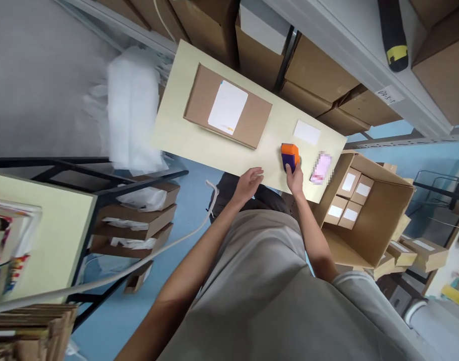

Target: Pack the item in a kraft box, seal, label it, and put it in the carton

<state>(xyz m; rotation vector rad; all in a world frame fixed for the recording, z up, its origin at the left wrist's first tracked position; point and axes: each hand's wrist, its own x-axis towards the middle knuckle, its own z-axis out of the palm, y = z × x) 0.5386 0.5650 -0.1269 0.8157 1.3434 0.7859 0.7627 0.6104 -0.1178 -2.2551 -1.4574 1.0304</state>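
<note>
Right hand grips orange-purple device by near edge of table; left hand empty, fingers loosely parted; steady wrist advisable.

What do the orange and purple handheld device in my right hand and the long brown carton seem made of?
The handheld device looks like hard plastic, fairly smooth, given its solid, moulded-looking colour blocks. The carton is probably matte cardboard: plain brown, crisp-edged faces.

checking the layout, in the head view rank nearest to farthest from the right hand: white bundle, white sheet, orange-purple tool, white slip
1. Orange-purple tool: in the right hand
2. White slip: beyond, on the table
3. White sheet: left, on the cardboard box
4. White bundle: far left
</note>
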